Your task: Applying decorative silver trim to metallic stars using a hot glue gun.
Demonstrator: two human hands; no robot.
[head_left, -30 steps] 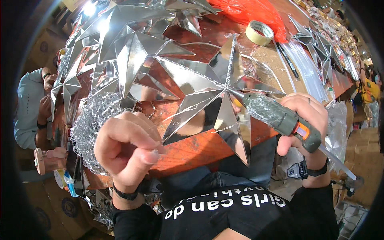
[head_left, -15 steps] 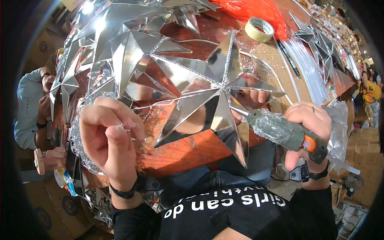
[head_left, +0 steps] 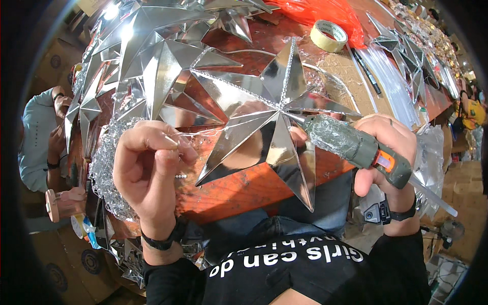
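A shiny silver five-pointed star (head_left: 241, 133) lies at the table's near edge, with beaded silver trim along some of its ridges. My right hand (head_left: 391, 140) wraps round a dark green glue gun (head_left: 340, 142) covered in clear plastic film, with a clear glue stick (head_left: 434, 195) poking out of its back. Its nozzle points at the star's centre, very close to it; exact contact is hard to see. Left of the star, my left hand (head_left: 147, 175) pinches a thin silver bead strand (head_left: 206, 133) that runs across to the star's middle.
More silver stars (head_left: 162, 63) pile up at the back left, beside a tangle of silver strands (head_left: 109, 168). A tape roll (head_left: 329, 36), a red plastic bag (head_left: 325, 12), a black marker (head_left: 367, 73) and clear glue sticks (head_left: 389, 81) lie farther back. Another person (head_left: 40, 137) sits at left.
My left hand has shifted right, toward the star, with the strand. The glue gun has moved left and slightly up, bringing its nozzle nearer the star's centre.
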